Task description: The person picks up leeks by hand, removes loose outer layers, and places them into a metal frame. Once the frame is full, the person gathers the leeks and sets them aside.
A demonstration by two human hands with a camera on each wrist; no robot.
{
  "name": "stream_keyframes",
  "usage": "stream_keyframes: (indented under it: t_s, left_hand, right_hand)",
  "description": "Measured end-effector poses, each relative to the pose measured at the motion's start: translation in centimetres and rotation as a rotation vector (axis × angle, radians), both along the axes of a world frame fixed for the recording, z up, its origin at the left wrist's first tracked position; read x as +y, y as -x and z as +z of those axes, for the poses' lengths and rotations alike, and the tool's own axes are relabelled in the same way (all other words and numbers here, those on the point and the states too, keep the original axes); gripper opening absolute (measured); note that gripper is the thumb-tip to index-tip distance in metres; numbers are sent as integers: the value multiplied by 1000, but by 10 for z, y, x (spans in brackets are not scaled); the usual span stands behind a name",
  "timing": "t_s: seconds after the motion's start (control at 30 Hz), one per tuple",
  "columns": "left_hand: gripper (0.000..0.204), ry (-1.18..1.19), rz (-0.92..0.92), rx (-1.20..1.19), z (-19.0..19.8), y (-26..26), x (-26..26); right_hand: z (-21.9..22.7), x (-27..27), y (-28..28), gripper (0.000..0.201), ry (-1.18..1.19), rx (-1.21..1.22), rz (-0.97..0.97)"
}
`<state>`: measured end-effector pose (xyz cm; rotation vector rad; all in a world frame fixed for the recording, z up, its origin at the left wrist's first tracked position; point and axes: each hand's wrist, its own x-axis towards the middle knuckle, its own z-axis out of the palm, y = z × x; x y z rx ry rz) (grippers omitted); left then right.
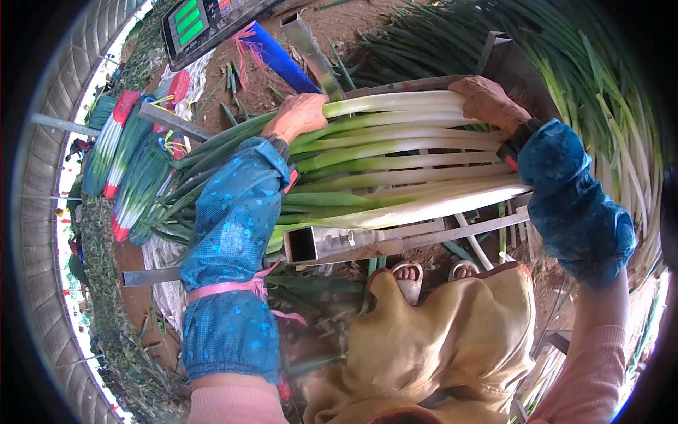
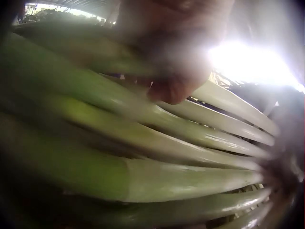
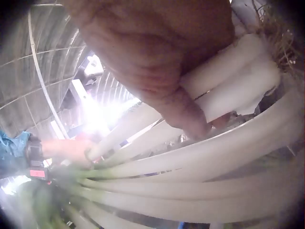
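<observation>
A row of long green onions (image 1: 395, 161) lies across a metal frame, white ends at the right and green leaves at the left. My left hand (image 1: 296, 119) grips the farthest stalk where green turns to white; its curled fingers show blurred in the left wrist view. At the white end, my right hand (image 1: 491, 104) holds stalks at the far side of the row. Its thumb and fingers bend over two thick white stalks (image 3: 238, 76) in the right wrist view, with roots just beyond. The nearer stalks lie side by side below both hands.
A scale (image 1: 194, 25) with a green display stands at the far left. Tied onion bundles (image 1: 131, 169) with red ends lie on the left. Loose onions (image 1: 607, 106) are heaped at the right. The frame's square metal tube (image 1: 307, 244) juts out close to my knees.
</observation>
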<state>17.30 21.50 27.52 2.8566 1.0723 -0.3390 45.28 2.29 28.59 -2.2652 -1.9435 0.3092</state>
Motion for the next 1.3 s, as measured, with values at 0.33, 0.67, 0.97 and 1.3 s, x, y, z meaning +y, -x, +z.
stream_keyframes:
  t_s: [0.33,0.67,0.97,1.3]
  left_hand:
    - [27,25,27,-32,9,-2,4]
    - [41,143,-76,114,6,-4,1]
    - [38,73,-93,142,6,-14,-14]
    - [35,378,-176,117,133,8,-72]
  right_hand:
    - [-12,8,-9,32,-73,-113,-17]
    - [-11,4,-5,32,-104,-149,38]
    - [-7,-16,6,25,109,-138,-3]
    - [62,-67,10,39,33,-123,9]
